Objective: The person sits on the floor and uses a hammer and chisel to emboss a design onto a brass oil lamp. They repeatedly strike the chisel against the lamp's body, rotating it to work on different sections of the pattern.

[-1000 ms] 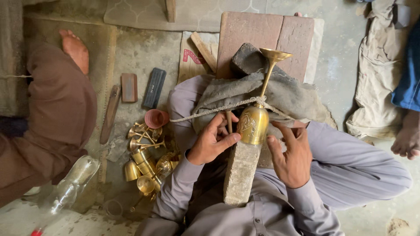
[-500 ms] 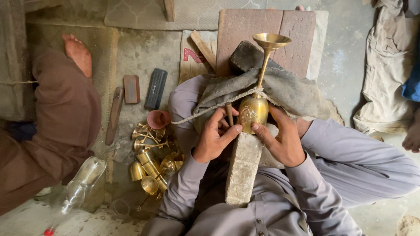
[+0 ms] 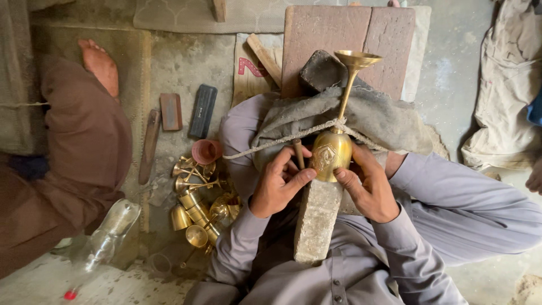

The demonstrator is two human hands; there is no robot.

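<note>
Goblet: brass goblet (image 3: 333, 149) lies on its side across a grey stone block (image 3: 318, 217) on the person's lap, foot pointing away, with a cord (image 3: 271, 144) looped round its stem.
Left hand: left hand (image 3: 279, 183) is closed round a thin dark tool (image 3: 297, 153), thumb tip touching the goblet's bowl.
Right hand: right hand (image 3: 370, 186) is clamped on the bowl's right side.
Cloth: grey cloth (image 3: 384, 118) is draped under the stem.
Floor: heap of brass pieces (image 3: 200, 203) lies left of the knee, with a small pink cup (image 3: 206, 151) at its far edge.
Neighbour: another person's bare foot (image 3: 100, 65) rests well to the left.
</note>
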